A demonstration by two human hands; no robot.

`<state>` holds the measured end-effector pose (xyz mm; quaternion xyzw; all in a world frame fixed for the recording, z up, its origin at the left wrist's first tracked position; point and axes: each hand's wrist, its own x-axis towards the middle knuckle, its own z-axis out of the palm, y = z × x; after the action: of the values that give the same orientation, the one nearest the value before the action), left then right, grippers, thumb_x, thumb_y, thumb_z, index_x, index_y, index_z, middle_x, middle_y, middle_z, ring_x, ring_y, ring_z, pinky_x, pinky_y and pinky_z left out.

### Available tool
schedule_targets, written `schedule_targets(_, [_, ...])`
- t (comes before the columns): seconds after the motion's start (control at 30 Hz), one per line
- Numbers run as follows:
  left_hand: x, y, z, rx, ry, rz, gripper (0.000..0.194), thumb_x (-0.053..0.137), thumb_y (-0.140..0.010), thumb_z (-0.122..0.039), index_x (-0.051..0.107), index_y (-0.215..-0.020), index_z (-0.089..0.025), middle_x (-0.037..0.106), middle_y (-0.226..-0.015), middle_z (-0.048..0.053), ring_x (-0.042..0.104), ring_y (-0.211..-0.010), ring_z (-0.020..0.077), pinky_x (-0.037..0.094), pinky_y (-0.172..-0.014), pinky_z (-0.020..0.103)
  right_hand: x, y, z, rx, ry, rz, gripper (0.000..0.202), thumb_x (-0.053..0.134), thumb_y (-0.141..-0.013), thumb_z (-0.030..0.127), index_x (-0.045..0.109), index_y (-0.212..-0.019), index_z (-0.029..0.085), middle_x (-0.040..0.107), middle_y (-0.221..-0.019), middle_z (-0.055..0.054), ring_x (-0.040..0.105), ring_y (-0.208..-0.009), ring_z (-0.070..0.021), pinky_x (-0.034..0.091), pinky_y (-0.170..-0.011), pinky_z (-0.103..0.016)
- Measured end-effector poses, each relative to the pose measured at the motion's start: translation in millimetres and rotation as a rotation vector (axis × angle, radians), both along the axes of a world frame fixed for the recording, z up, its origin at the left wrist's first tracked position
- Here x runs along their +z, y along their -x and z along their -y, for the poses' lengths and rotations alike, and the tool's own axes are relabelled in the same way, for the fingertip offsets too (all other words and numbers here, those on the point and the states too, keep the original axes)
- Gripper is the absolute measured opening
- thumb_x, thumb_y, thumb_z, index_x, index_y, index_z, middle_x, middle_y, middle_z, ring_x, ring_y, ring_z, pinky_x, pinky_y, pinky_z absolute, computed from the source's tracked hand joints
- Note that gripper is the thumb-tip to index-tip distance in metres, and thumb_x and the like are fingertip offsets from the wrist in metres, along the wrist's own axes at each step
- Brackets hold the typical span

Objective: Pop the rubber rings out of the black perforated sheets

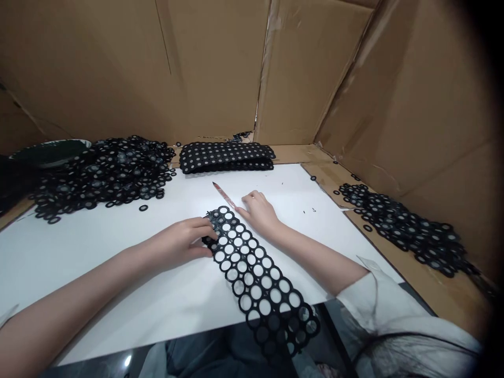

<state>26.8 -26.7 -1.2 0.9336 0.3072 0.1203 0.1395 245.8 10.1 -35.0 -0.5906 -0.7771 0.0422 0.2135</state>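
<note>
My left hand (pixel 191 236) is closed on the far left end of a long black openwork strip of joined rings (pixel 252 262). Its fingers lie over the rings, and the thumb is at the edge. The strip slants toward me, and its near end hangs over the table edge above my lap. At that far end the rings look doubled or filled with smaller ones. My right hand (pixel 260 212) rests on the white surface right of the strip, fingers loosely curled and thumb apart. A slim pointed tool with a shiny brownish handle (pixel 224 196) lies with its near end at the right thumb.
Loose black rings form a big heap (pixel 114 168) at the left, beside a round dish (pixel 51 152). Folded perforated black strips (pixel 226 157) lie at the back. Another ring pile (pixel 405 226) lies at the right. Cardboard walls (pixel 212 68) enclose the white board (pixel 169 304).
</note>
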Motion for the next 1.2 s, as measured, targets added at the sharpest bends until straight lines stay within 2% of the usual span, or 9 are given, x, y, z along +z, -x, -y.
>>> schedule_targets(0.13, [-7.3, -0.9, 0.2, -0.075, -0.158, -0.027, 0.02, 0.045, -0.081, -0.026, 0.06, -0.092, -0.018, 0.061, -0.091, 0.005, 0.057, -0.08, 0.0153, 0.047, -0.069, 0.028, 1.6, 10.8, -15.3, -0.026, -0.027, 0.143, 0.023, 0.035, -0.084, 0.019, 0.057, -0.089, 0.013, 0.056, -0.093, -0.012, 0.049, -0.091, -0.0239, 0.042, -0.067, -0.033])
schedule_targets(0.33, [-11.0, -8.3, 6.2, -0.004, -0.319, -0.038, 0.014, 0.042, -0.076, -0.015, 0.056, -0.079, -0.016, 0.06, -0.076, 0.003, 0.054, -0.07, 0.0148, 0.046, -0.062, 0.028, 3.6, 23.6, -20.4, 0.071, -0.078, 0.119, 0.032, 0.043, -0.081, 0.039, 0.053, -0.099, 0.014, 0.054, -0.099, -0.012, 0.047, -0.094, -0.0235, 0.043, -0.071, -0.033])
schedule_targets(0.43, [-17.0, -9.7, 7.6, 0.02, -0.415, 0.049, 0.01, 0.043, -0.077, -0.013, 0.052, -0.077, -0.016, 0.058, -0.067, 0.002, 0.053, -0.062, 0.0134, 0.046, -0.058, 0.028, 5.7, 31.9, -22.8, 0.079, -0.033, 0.121, 0.026, 0.046, -0.081, 0.035, 0.054, -0.093, 0.014, 0.055, -0.097, -0.012, 0.048, -0.094, -0.0228, 0.043, -0.073, -0.032])
schedule_targets(0.57, [-23.4, -5.9, 6.5, -0.105, -0.633, 0.151, 0.011, 0.043, -0.079, -0.011, 0.052, -0.081, -0.017, 0.064, -0.078, 0.006, 0.06, -0.072, 0.0148, 0.049, -0.065, 0.029, 7.7, 39.9, -21.8, 0.056, -0.016, 0.172, 0.018, 0.04, -0.083, 0.021, 0.052, -0.094, 0.012, 0.055, -0.095, -0.013, 0.049, -0.091, -0.0226, 0.043, -0.07, -0.032])
schedule_targets(0.7, [-23.4, 0.7, 4.9, -0.241, -0.862, 0.117, 0.01, 0.052, -0.074, -0.01, 0.053, -0.074, -0.02, 0.065, -0.085, 0.005, 0.062, -0.073, 0.0145, 0.052, -0.066, 0.029, 9.3, 38.7, -20.9, 0.008, 0.014, 0.269, 0.028, 0.031, -0.08, 0.005, 0.047, -0.102, 0.01, 0.055, -0.094, -0.017, 0.051, -0.088, -0.0247, 0.043, -0.065, -0.033])
schedule_targets(0.87, [-19.2, 5.2, 3.8, -0.337, -0.98, 0.084, 0.013, 0.059, -0.068, -0.007, 0.052, -0.068, -0.018, 0.065, -0.085, 0.006, 0.062, -0.075, 0.0159, 0.054, -0.068, 0.029, 6.8, 24.5, -23.0, 0.002, 0.097, 0.276, 0.039, 0.028, -0.079, 0.004, 0.042, -0.114, 0.016, 0.054, -0.094, -0.018, 0.054, -0.08, -0.0253, 0.041, -0.06, -0.033])
schedule_targets(1.0, [-18.7, 7.6, -0.1, -0.348, -0.907, 0.131, 0.009, 0.053, -0.072, -0.007, 0.052, -0.074, -0.015, 0.065, -0.082, 0.009, 0.062, -0.078, 0.0174, 0.054, -0.07, 0.032, 3.2, 11.2, -20.2, 0.11, 0.071, 0.083, 0.035, 0.032, -0.08, 0.01, 0.047, -0.11, 0.02, 0.056, -0.09, -0.013, 0.053, -0.078, -0.0223, 0.041, -0.063, -0.033])
schedule_targets(1.1, [-19.4, 10.0, -3.5, -0.339, -0.863, 0.156, 0.008, 0.052, -0.075, -0.008, 0.051, -0.074, -0.015, 0.065, -0.082, 0.007, 0.062, -0.08, 0.017, 0.054, -0.071, 0.031, 6.4, 3.0, -16.4, 0.148, 0.051, -0.273, 0.025, 0.035, -0.08, 0.015, 0.055, -0.095, 0.017, 0.06, -0.085, -0.008, 0.055, -0.075, -0.0172, 0.043, -0.068, -0.031])
schedule_targets(1.2, [-19.2, 12.2, -5.2, -0.353, -0.855, 0.156, 0.008, 0.05, -0.077, -0.01, 0.053, -0.076, -0.017, 0.065, -0.081, 0.004, 0.062, -0.079, 0.0159, 0.053, -0.069, 0.029, 16.4, -1.1, -11.5, 0.178, 0.149, -0.642, 0.021, 0.047, -0.078, 0.03, 0.058, -0.087, 0.015, 0.062, -0.084, -0.007, 0.057, -0.076, -0.0151, 0.045, -0.071, -0.03])
